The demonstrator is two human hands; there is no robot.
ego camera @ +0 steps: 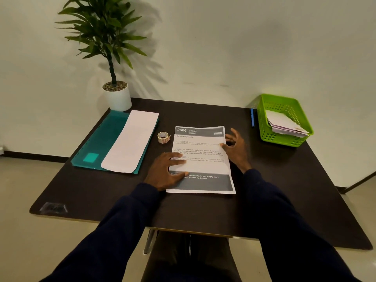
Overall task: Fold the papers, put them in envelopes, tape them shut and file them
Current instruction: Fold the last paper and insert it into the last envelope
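Table (pixel 284 180), dark, under both hands and bearing everything listed; potted plant (pixel 105 37) in a white pot, at the far corner well beyond the left hand; folder (pixel 101 143), teal and see-through, lying flat out to the left of the left hand; white envelope (pixel 130 141), long and blank, or what looks like one, resting on the folder's near side, not yet filled as far as can be judged; basket (pixel 282 140), green plastic, beyond and to the right of the right hand, holding a small stack of filed envelopes (pixel 286 124), so some rounds seem finished; printed sheet (pixel 203 163), the paper now in work, lying flat and unfolded between the hands, its heading turned away from the person; left hand (pixel 165 171), fingers spread and pressed flat on the sheet's left edge, steadying it; right hand (pixel 236 147), at the sheet's right edge, fingers loosely bent and apart, thumb tip touching the paper, gripping nothing that can be seen; tape roll (pixel 163 137), standing just beyond the left hand, near the sheet's top left corner, untouched; blue pen (pixel 252 118), beyond the right hand, just beside the basket; remaining for this sheet, by judgement: folding, slipping into the envelope, taping, filing.
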